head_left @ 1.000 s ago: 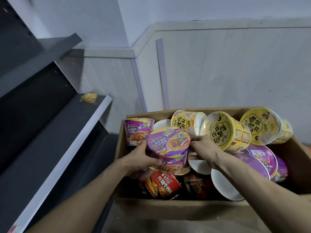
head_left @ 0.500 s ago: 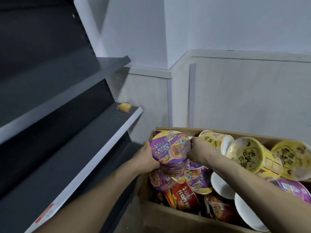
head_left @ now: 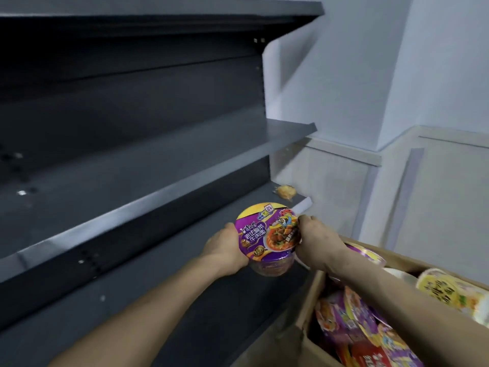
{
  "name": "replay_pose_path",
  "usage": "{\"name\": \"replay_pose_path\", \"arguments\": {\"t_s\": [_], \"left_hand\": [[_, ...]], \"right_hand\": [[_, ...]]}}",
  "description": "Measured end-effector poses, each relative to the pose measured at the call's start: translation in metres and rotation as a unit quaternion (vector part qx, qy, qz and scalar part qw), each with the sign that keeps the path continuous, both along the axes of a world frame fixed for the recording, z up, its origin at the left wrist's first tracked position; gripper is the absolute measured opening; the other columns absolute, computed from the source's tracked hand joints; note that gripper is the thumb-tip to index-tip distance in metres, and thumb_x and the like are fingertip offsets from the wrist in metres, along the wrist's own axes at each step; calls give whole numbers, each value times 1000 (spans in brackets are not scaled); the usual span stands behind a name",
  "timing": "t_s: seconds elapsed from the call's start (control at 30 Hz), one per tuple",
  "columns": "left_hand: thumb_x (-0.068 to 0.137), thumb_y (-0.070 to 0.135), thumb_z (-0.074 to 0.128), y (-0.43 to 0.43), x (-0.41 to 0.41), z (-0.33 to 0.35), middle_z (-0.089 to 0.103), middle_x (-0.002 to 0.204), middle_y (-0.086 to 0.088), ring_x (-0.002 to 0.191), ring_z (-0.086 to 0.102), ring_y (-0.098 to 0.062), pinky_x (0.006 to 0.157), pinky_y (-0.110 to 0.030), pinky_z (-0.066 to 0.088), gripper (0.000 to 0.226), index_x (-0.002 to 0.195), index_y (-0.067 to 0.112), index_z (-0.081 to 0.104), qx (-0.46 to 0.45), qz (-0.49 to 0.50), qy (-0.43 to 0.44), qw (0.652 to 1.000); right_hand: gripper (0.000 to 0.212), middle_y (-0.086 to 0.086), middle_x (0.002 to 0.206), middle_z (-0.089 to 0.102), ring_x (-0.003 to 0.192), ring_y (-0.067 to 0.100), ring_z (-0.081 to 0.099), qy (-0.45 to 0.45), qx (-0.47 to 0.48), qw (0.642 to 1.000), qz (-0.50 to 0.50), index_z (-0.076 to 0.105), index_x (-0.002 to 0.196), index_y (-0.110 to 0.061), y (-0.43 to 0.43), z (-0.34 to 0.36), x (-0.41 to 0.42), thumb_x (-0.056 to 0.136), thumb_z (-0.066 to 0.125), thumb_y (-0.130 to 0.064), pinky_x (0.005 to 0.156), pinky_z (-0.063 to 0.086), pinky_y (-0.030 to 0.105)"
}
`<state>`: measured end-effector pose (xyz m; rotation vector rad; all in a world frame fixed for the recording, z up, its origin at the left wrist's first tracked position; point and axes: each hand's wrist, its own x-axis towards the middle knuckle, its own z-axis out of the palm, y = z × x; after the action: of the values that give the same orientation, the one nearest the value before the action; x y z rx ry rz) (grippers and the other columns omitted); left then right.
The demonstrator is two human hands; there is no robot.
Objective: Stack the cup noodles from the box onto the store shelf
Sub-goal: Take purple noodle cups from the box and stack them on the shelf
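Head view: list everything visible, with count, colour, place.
held cup: 1, purple with yellow rim, over the lowest shelf, between both hands
boxed cups: several, count unclear; purple, yellow, red; in the box
box: 1, brown cardboard, lower right
shelves: 3 boards, dark grey, left
small item: 1, orange, far end of the lowest shelf; too blurred to identify
wall: pale above, beige panels below, right
left hand: grips the held cup's left side
right hand: grips its right side
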<state>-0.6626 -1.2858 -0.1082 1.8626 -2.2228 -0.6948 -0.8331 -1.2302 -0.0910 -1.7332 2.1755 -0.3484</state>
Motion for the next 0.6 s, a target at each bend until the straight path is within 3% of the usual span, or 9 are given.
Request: {"name": "replay_pose_path", "arguments": {"t_s": [0.17,0.27,0.4,0.6], "left_hand": [[78,27,76,4,91,38,57,93,6,94,59,-16,78,-31,52,41,105,21,46,-27,50,31,998],[77,21,76,12,147,59,63,95,5,90,60,-15,79,-31,52,38,108,20,55,-31,71,31,997],[80,19,74,24,221,81,67,108,1,104,62,-20,90,-32,52,34,109,23,58,-45,94,18,994],[77,21,76,40,320,105,62,96,2,90,60,-19,78,-27,49,33,97,21,50,-33,183,8,982]], "right_hand": [[46,8,123,52,110,23,56,-37,-46,997,53,48,122,-12,-25,27,82,82,69,-19,90,50,33],[46,8,122,53,108,22,58,-52,-64,992,92,50,123,-13,-36,38,135,81,70,-18,89,52,34],[45,6,119,57,103,20,60,-74,-75,985,140,52,121,-15,-44,53,209,81,71,-22,84,55,34],[46,6,121,57,107,21,59,-78,-76,975,192,51,124,-14,-49,76,312,83,71,-21,80,53,30]]}}
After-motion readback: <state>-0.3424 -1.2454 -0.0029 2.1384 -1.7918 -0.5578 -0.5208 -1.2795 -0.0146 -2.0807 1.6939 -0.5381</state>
